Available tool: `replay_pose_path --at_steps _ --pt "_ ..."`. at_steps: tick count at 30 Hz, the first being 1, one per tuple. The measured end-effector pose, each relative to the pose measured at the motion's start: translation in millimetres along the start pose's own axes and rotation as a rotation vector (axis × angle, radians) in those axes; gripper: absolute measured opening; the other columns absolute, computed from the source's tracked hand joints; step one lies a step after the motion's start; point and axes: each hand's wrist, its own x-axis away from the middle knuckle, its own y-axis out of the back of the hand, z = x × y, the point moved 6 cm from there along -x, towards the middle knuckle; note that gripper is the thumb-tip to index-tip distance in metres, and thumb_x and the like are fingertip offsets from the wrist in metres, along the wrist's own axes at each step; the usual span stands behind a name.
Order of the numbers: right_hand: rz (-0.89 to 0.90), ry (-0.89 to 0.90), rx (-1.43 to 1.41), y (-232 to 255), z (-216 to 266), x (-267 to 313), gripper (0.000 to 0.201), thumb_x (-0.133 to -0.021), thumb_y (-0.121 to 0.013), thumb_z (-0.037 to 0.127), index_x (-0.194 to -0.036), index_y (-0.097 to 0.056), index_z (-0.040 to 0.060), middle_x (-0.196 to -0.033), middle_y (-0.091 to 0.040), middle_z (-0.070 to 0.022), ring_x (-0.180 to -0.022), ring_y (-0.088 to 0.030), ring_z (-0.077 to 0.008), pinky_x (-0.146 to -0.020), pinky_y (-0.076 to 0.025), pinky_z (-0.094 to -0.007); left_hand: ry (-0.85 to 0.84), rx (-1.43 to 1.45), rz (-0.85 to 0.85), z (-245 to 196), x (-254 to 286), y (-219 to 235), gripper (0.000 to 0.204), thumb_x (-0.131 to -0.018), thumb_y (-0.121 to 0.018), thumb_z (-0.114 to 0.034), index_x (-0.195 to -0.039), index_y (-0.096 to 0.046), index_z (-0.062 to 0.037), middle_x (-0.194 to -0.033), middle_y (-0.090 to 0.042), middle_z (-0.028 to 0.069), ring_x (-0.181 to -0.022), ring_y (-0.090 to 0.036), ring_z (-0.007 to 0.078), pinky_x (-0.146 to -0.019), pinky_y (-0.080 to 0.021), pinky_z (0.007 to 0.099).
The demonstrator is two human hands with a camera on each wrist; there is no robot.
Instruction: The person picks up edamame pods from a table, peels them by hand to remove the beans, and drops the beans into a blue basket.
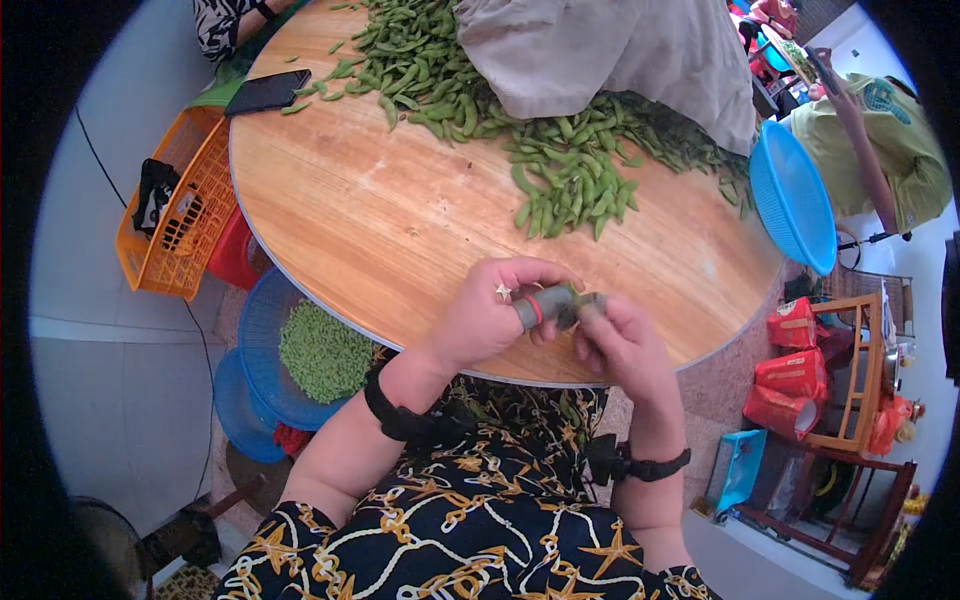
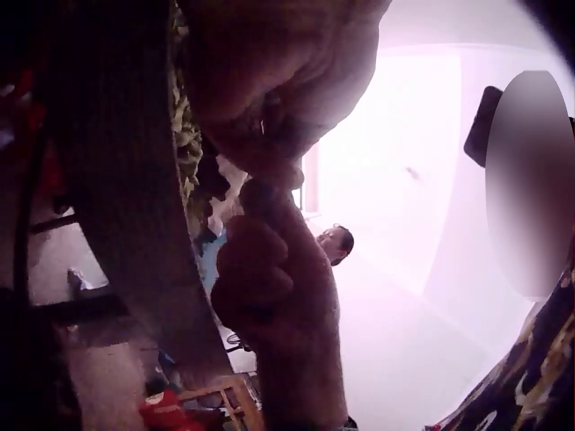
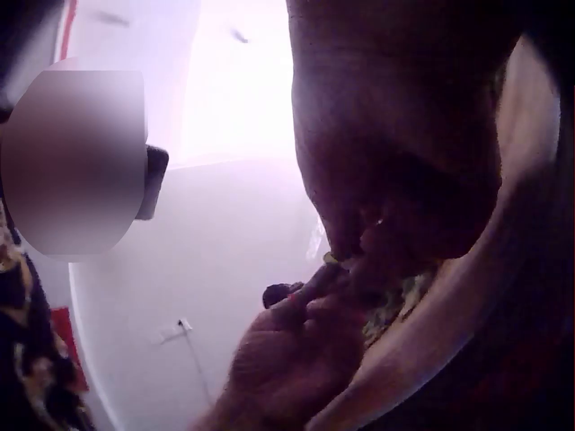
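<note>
Close together over the near edge of the round wooden table, both hands pinch a small green soybean pod, which the fingertips mostly hide. The left hand wears a star-shaped ring, and one of its fingers has a grey cover with a red band. Covered fingertips also show on the right hand, whose fingers curl in toward the left. In the right wrist view, a yellow-green bit of the pod peeks out between the fingers. Ahead of the hands lies a loose pile of soybean pods.
A grey cloth sack lies over more pods at the back. A black phone rests at the left edge. Below left, a blue basket holds shelled beans. A blue colander stands at the right edge, near another person.
</note>
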Motion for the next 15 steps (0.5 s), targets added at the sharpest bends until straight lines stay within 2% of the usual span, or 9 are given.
replay_pose_path --at_steps 2,3,4,5,6,8,12,14,15 --pt "-0.057 0.004 0.122 3.2 5.9 -2.1 0.016 -0.086 -0.055 0.016 -0.089 -0.061 0.0021 -0.06 -0.051 0.0051 -0.053 -0.046 -0.0042 -0.048 -0.037 -0.0199 -0.065 -0.216 -0.093 -5.5 0.9 1.0 0.021 -0.079 -0.062 -0.004 -0.1 -0.061 0.0001 -0.076 -0.059 0.0045 -0.06 -0.054 0.0091 -0.055 -0.045 0.0212" --pt "-0.107 0.122 0.099 4.7 16.7 -4.7 0.016 -0.086 -0.055 0.016 -0.09 -0.061 0.0023 -0.061 -0.051 0.0053 -0.054 -0.046 -0.0039 -0.049 -0.037 -0.02 -0.063 -0.214 -0.088 -5.3 0.5 -1.5 0.021 -0.079 -0.062 -0.004 -0.1 -0.061 0.0001 -0.076 -0.059 0.0045 -0.06 -0.054 0.0091 -0.055 -0.045 0.0212" --pt "-0.158 0.24 0.078 6.6 26.8 -4.5 0.016 -0.086 -0.056 0.016 -0.091 -0.061 0.0024 -0.062 -0.052 0.0055 -0.055 -0.046 -0.0036 -0.05 -0.037 -0.02 -0.254 -0.441 -0.108 -16.2 2.1 -6.6 0.023 -0.078 -0.061 -0.002 -0.101 -0.06 -0.0009 -0.075 -0.058 0.0058 -0.06 -0.054 0.0104 -0.056 -0.046 0.0223" --pt "-0.103 0.196 0.096 1.4 27.5 -4.7 0.017 -0.084 -0.057 0.016 -0.093 -0.061 0.0019 -0.061 -0.051 0.0055 -0.055 -0.045 -0.0032 -0.05 -0.037 -0.02 -0.447 -0.666 -0.129 -26.5 6.5 -13.4 0.025 -0.077 -0.059 -0.001 -0.102 -0.059 -0.0018 -0.075 -0.058 0.007 -0.061 -0.054 0.0116 -0.056 -0.046 0.0235" --pt "-0.106 0.192 0.099 1.4 27.4 -6.1 0.017 -0.084 -0.057 0.016 -0.093 -0.061 0.0019 -0.061 -0.051 0.0055 -0.055 -0.045 -0.0032 -0.05 -0.037 -0.02 -0.445 -0.661 -0.127 -28.4 8.3 -15.3 0.025 -0.077 -0.059 -0.001 -0.102 -0.059 -0.0018 -0.075 -0.058 0.007 -0.061 -0.054 0.0116 -0.056 -0.046 0.0235" --pt "-0.125 0.156 0.229 2.5 25.9 -9.8 0.018 -0.083 -0.059 0.015 -0.094 -0.06 0.0011 -0.061 -0.052 0.0048 -0.054 -0.045 -0.0032 -0.05 -0.037 -0.0195 -0.307 -0.52 -0.131 -25.9 8.9 -13.8 0.031 -0.074 -0.057 0.003 -0.104 -0.058 -0.003 -0.078 -0.057 0.0102 -0.063 -0.055 0.0139 -0.059 -0.047 0.0261" --pt "-0.133 0.186 0.281 2.0 23.1 -12.4 0.017 -0.083 -0.059 0.016 -0.092 -0.06 0.0018 -0.058 -0.05 0.0051 -0.051 -0.043 -0.0028 -0.046 -0.035 -0.0192 -0.462 -0.689 -0.133 -24.6 11.9 -15.8 0.037 -0.072 -0.056 0.006 -0.108 -0.055 -0.0034 -0.081 -0.057 0.0103 -0.067 -0.057 0.0142 -0.061 -0.048 0.0274" --pt "0.061 0.004 -0.379 -2.5 9.8 -13.9 0.015 -0.083 -0.058 0.018 -0.089 -0.06 0.0041 -0.055 -0.046 0.0061 -0.047 -0.04 -0.0024 -0.043 -0.032 -0.0188 -0.796 -0.963 -0.04 -31.1 19.7 -26.5 0.043 -0.07 -0.055 0.008 -0.111 -0.053 -0.0041 -0.08 -0.056 0.0103 -0.071 -0.058 0.0144 -0.062 -0.048 0.0275" --pt "0.058 0.009 -0.381 -3.9 5.8 -14.3 0.015 -0.083 -0.058 0.018 -0.089 -0.06 0.0041 -0.055 -0.046 0.0061 -0.047 -0.04 -0.0024 -0.043 -0.032 -0.0188 -0.8 -0.964 -0.035 -32.6 20.0 -28.1 0.043 -0.07 -0.055 0.008 -0.111 -0.053 -0.0041 -0.08 -0.056 0.0103 -0.071 -0.058 0.0144 -0.062 -0.048 0.0275"
